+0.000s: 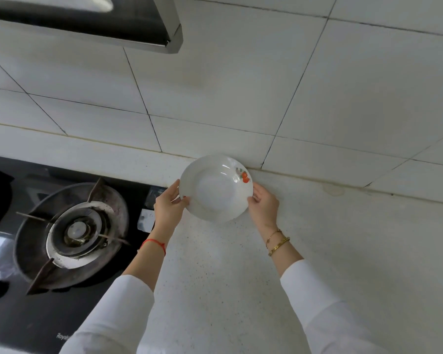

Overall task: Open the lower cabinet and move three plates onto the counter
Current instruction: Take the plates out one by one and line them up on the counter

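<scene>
You had bright, even, diffuse light. The plate (216,188) cast only a faint shadow on the counter (317,251). Glare showed on the glass hob (0,249). Wide-angle distortion bent the wall tile (241,85) lines; the range hood (87,19) looked soft.

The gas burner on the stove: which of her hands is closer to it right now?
Left. The left hand grips the white plate's left rim, just right of the gas burner. The right hand holds the plate's opposite rim, farther right over the counter.
</scene>
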The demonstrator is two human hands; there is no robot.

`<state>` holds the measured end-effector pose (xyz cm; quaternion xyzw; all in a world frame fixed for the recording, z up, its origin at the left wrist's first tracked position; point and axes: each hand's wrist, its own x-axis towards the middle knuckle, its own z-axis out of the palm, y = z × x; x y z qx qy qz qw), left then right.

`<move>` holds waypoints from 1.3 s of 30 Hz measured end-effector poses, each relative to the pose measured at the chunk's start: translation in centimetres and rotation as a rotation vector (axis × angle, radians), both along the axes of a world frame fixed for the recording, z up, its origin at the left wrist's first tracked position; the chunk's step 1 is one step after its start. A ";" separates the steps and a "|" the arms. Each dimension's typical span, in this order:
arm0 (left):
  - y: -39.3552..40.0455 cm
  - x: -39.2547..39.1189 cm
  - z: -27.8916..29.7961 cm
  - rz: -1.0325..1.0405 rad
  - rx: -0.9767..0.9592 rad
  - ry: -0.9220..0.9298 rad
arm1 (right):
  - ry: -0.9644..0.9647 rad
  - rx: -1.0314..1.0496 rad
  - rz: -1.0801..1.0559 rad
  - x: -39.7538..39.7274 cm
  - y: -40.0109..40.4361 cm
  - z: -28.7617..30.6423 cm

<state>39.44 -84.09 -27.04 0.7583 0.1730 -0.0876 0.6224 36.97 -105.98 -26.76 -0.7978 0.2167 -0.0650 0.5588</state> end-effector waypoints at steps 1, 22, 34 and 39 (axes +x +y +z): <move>0.1 0.2 -0.4 0.002 0.005 0.004 | 0.006 0.001 0.003 0.2 0.1 -0.2; 0.3 0.7 -2.2 -0.045 0.124 0.043 | 0.061 -0.059 0.001 0.5 0.2 -1.7; 0.9 -2.3 4.0 -0.269 0.632 -0.266 | 0.109 -0.294 0.215 -2.4 -1.3 2.7; 1.1 -5.3 7.6 -0.331 0.672 -0.386 | 0.037 -0.525 0.297 -6.0 -1.7 5.4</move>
